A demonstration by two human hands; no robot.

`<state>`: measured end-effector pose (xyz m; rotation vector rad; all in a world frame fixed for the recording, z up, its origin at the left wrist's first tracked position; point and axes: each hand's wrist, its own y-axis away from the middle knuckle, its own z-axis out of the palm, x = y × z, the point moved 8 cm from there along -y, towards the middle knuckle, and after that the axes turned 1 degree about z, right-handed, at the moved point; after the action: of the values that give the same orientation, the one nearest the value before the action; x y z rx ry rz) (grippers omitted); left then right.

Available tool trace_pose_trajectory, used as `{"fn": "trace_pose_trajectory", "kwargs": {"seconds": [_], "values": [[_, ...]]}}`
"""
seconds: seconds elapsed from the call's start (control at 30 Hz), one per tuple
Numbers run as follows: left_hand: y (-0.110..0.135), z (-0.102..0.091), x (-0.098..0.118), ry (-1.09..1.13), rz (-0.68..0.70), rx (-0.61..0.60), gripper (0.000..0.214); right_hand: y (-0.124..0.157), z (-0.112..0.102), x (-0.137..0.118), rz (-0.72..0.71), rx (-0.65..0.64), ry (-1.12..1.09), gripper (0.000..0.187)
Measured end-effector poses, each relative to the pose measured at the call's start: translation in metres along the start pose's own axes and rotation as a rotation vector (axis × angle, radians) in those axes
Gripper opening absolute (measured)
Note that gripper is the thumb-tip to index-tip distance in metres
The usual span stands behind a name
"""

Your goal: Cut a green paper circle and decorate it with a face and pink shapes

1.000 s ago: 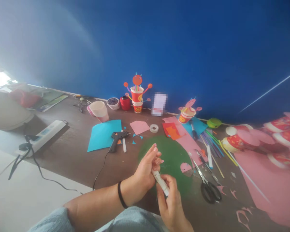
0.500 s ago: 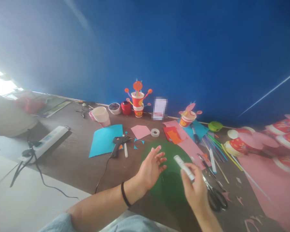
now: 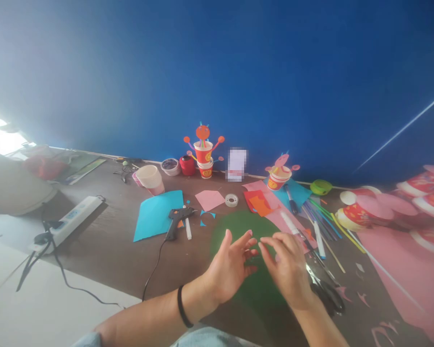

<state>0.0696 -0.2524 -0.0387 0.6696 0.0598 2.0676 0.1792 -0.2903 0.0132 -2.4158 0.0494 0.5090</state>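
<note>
My left hand (image 3: 231,265) is held palm up over a round green mat (image 3: 227,224), its fingers apart. Facing it, my right hand (image 3: 289,265) has thumb and forefinger pinched together close to the left fingertips. Whether anything small is between them I cannot make out. Just beyond my right hand, a white pen-like stick (image 3: 289,222) lies on a strip of pink paper (image 3: 274,200). Black-handled scissors (image 3: 327,294) are beside my right wrist.
A black glue gun (image 3: 175,221) rests on blue paper (image 3: 148,212). Behind are a roll of tape (image 3: 231,200) and a paper-cup figure (image 3: 204,154). Coloured sticks (image 3: 321,221) and red cups (image 3: 358,212) stand right; a power strip (image 3: 72,221) is left.
My right hand has let go of the white stick, which now lies on the pink paper. That hand has come in towards my left fingertips.
</note>
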Motion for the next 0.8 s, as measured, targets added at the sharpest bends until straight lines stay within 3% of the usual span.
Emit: {"fn": "trace_pose_trajectory", "kwargs": {"seconds": [0.13, 0.5, 0.8], "values": [[0.004, 0.007, -0.004, -0.001, -0.022, -0.033, 0.063, -0.003, 0.004, -0.012, 0.005, -0.014, -0.005, 0.009], [0.005, 0.012, -0.01, -0.026, -0.033, -0.043, 0.063, -0.002, 0.011, -0.011, -0.012, -0.028, -0.007, 0.009], [0.008, 0.008, -0.013, -0.047, -0.054, -0.056, 0.067, -0.002, 0.012, -0.005, 0.055, -0.04, -0.034, 0.008]]}}
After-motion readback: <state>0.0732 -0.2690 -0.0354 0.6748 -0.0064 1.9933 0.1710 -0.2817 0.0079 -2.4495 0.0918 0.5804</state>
